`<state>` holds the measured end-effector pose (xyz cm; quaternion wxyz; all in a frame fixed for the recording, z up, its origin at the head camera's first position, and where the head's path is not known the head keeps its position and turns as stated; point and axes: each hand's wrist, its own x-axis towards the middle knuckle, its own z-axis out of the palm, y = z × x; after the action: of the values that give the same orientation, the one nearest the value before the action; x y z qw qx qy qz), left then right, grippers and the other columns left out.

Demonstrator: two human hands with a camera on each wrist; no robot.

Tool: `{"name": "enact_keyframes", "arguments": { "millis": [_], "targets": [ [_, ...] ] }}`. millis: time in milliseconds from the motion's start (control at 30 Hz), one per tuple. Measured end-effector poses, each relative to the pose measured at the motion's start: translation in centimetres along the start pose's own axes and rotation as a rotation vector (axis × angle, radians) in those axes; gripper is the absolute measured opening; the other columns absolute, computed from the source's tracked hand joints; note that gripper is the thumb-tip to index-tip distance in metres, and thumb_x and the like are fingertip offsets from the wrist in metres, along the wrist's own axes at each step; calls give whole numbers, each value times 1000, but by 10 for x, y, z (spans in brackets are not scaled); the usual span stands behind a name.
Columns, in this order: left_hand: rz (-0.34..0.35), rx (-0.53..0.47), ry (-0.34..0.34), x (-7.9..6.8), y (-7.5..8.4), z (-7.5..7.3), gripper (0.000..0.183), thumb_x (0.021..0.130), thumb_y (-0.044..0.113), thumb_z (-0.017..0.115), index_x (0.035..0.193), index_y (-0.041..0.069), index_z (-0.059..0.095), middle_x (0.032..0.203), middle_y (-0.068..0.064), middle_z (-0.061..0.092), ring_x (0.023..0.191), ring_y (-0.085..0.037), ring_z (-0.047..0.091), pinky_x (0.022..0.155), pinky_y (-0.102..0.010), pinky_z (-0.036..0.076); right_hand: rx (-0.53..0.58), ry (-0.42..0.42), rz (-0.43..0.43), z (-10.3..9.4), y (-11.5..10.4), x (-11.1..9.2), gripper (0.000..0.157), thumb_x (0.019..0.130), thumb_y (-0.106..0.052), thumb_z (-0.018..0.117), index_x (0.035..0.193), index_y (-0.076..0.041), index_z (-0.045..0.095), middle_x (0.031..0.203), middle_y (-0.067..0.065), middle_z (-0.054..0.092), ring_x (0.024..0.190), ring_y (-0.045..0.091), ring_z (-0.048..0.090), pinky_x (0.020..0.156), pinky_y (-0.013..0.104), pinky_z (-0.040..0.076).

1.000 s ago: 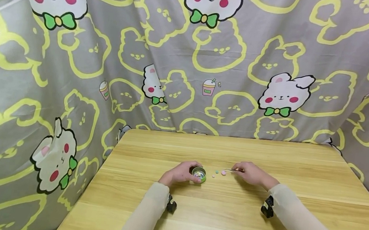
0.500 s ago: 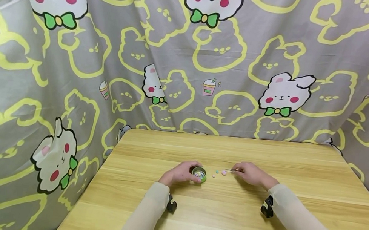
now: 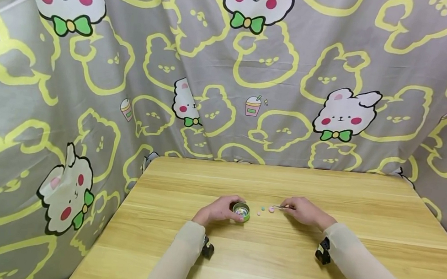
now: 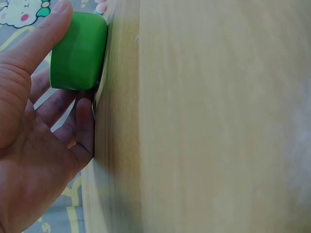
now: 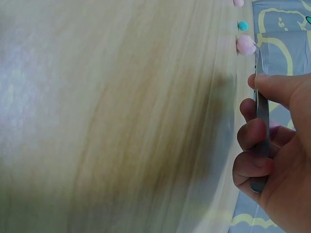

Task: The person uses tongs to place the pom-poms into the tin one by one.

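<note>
My left hand (image 3: 224, 208) grips a small round green tin (image 4: 80, 51), thumb on the near side and fingers behind it. Several pale and coloured little balls (image 3: 241, 211) lie inside the tin. In my right hand (image 3: 303, 210) is a pair of metal tweezers (image 5: 262, 116), pinched between thumb and fingers, pointing left. The tweezer tips are right at a pink pom-pom (image 5: 246, 45), the largest of the loose ones on the table. Beside it lie a small teal pom-pom (image 5: 243, 25) and a small pink pom-pom (image 3: 258, 214), between the tin and the tweezers.
A wooden table (image 3: 259, 263) stretches out under both hands. Behind it and along the sides hangs a grey curtain (image 3: 223, 66) printed with yellow outlines and white bunnies. Both wrists wear black camera mounts (image 3: 208, 247).
The tweezer tips and right hand have shifted very slightly at the large pink pom-pom, which has barely moved. The left hand and tin stay put.
</note>
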<state>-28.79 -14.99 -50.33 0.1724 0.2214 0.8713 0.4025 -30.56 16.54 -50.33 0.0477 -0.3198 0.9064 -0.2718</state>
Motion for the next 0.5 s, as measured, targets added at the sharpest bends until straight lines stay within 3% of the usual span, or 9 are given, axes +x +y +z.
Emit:
{"name": "enact_keyframes", "arguments": {
  "millis": [267,500],
  "targets": [
    [2,1,2,1,-2,1,51,79,26,78,124,18,57,110,5,59,101,-10,54,88,-28,42,-1,0,-11,2,-1,0,13,93,-8,58,102,-9,68,92,-2,64,77,11,54,67,34,44],
    [2,8,5,1,-1,1,50,79,26,78,124,18,57,110,5,60,101,-11,54,88,-28,42,31,36,-101,3,3,-2,14,95,-9,56,100,-5,67,88,1,64,74,9,53,64,34,44]
  ]
}}
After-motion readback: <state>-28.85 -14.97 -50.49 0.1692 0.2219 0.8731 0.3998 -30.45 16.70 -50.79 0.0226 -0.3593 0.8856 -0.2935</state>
